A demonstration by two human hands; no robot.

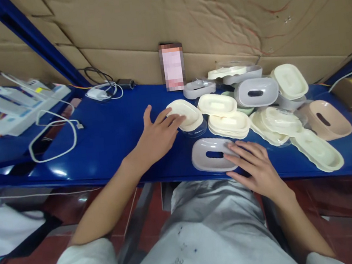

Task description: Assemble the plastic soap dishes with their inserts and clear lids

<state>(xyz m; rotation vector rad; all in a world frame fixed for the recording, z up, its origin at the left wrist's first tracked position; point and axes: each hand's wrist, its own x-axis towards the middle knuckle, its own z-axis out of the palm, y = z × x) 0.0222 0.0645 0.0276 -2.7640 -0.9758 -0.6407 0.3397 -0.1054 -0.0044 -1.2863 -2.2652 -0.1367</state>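
My left hand reaches over a cream soap dish, fingers spread, with some fingertips on its near left part. Beneath that dish a clear plastic piece sticks out. Close to the table's front edge lies a grey soap dish with an oval slot in its middle. My right hand rests its outstretched fingers on the right end of the grey dish without wrapping round it. Just beyond are stacked cream trays and another cream tray.
More dishes crowd the right: a grey one, a peach one and long cream trays. A phone leans on the cardboard behind. On the left lie a power strip, a white charger and a looped cable.
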